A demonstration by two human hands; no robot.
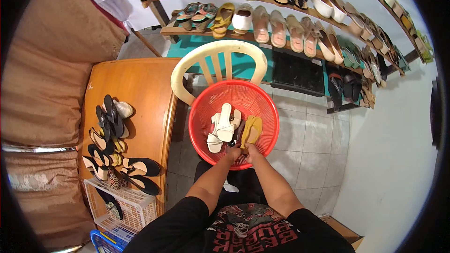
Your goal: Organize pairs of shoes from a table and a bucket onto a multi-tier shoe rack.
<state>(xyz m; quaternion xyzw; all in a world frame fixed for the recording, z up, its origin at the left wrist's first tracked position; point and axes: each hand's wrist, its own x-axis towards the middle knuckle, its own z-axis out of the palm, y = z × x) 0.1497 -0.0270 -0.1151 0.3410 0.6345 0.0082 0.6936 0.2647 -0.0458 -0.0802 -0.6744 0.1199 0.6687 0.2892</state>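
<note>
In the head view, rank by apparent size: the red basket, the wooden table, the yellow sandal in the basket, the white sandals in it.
1. wooden table
2. red basket
3. white sandals
4. yellow sandal, though each single white sandal looks about the same size as it.

1 head view, worn high, facing steeply down onto round red plastic basket [233,122] close below; fisheye bends edges.
</note>
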